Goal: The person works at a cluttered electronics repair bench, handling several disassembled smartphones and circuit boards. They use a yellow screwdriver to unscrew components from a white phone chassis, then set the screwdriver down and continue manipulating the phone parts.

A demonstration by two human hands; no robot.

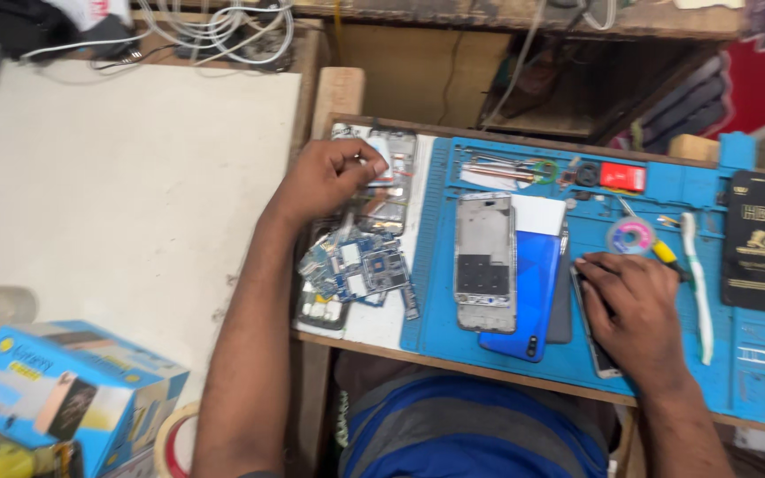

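Note:
My left hand reaches over a pile of opened phone parts at the left of the tray, its fingertips pinched on a small white piece beside a silver phone frame. Below it lie blue circuit boards. My right hand rests palm down on a phone lying on the blue work mat. Between the hands sits a silver phone mid-frame on top of a blue back cover.
Tweezers, a red box, a solder roll, a white toothbrush and a black flat package lie on the mat. A pale table stands left, with cables behind and a blue carton near me.

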